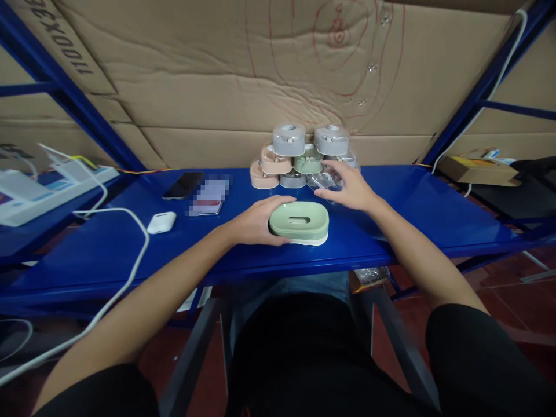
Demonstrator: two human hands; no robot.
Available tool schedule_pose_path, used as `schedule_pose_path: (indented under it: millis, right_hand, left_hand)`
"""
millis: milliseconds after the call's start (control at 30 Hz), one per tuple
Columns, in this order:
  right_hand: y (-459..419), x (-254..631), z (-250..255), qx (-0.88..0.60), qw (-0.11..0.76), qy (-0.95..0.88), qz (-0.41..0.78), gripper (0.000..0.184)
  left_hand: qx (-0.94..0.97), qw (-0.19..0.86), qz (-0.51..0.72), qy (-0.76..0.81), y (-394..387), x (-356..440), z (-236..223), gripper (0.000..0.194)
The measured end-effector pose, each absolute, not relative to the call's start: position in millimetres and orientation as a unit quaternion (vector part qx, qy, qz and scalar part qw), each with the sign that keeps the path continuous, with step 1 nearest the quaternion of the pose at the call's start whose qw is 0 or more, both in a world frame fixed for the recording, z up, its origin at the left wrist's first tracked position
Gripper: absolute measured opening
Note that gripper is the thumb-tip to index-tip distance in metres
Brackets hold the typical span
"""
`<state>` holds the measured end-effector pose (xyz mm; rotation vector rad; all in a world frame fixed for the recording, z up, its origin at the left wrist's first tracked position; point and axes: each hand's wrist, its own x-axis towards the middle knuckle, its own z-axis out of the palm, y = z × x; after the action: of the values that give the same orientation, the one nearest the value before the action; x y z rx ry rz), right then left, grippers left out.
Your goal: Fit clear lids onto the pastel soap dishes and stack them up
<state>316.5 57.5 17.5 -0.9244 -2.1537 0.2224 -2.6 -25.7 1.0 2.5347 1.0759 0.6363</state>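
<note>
My L hand (262, 222) grasps a pale-green oval box w/ slotted top (306, 227), nr front edge of the blue table (412, 208). R hand (351, 186) curves by clear, shiny plastic (322, 180), beside stacked grey/peach/green oval boxes (307, 160); can't tell if it's gripping. Step, prob.: steadying box, R handling plastic. Next move calls for firm L hold, R fingers off stack.

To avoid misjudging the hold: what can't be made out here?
In the head view:
Green box: left end, covered by the left grip.
Clear plastic: partly behind the right grip; contact unclear.
Lit phone: screen content, lost to pixelation.
Power strip: left end, cut off by the picture's edge.
</note>
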Motion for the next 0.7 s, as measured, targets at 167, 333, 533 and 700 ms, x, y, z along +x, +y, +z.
schedule_pose_path:
  millis: [167,333,533,700]
  right_hand:
    - [56.1,316.5,19.1,-0.365,0.382,-0.844,0.09,0.104]
    - [54.6,315.1,19.1,-0.363,0.372,-0.85,0.088,0.107]
    - [54.3,313.6,16.6,-0.354,0.36,-0.859,0.087,0.103]
    - [54.0,313.7,16.9,-0.351,0.348,-0.865,0.088,0.101]
  left_hand:
    - [0.893,0.173,0.208,0.361,-26.5,-3.0,6.4,0.096]
    - [0.893,0.173,0.196,0.367,-28.0,-1.3,7.2,0.1]
    - [0.888,0.174,0.189,0.381,-27.4,0.3,6.2,0.103]
    - [0.886,0.171,0.186,0.388,-27.4,2.2,5.7,0.103]
